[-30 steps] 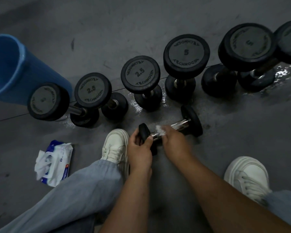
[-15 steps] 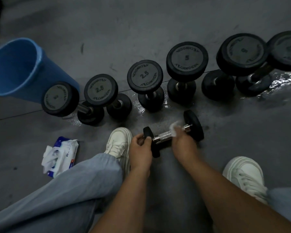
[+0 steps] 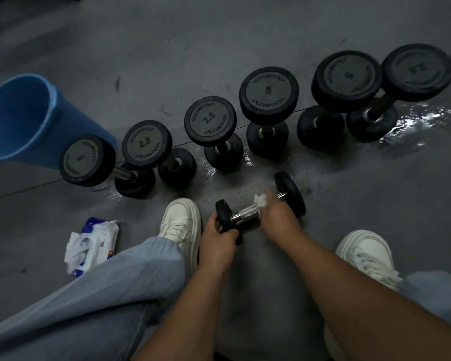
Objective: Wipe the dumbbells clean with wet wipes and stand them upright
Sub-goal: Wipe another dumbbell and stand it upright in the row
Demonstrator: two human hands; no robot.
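On our left hand point(image 3: 218, 242) the fingers point(image 3: 231, 232) were curled round the near head of the small dumbbell point(image 3: 245, 213), steadying it. The fingers point(image 3: 270, 196) of our right hand point(image 3: 277, 216) pinched a bunched wet wipe point(image 3: 260, 200) against the far end of its chrome handle, just short of the far head. The dumbbell lay on its side, low between our two shoes point(image 3: 182, 222); we could not tell whether its far head rested on the floor point(image 3: 245, 48).

We judged the step in hand to be the wiping of the handle, with the standing-up not yet done. The next move called for the wipe to go over both rubber heads. After that we would need a firmer hold, to tip the dumbbell onto one head.

Beyond it, six upright dumbbells point(image 3: 210, 121) stood in a line, and the floor around them shone wet. That was a reason to set this one down squarely. A wipe pack point(image 3: 94, 243) lay to our left, and a blue bin point(image 3: 24, 118) stood at the left end of the line.
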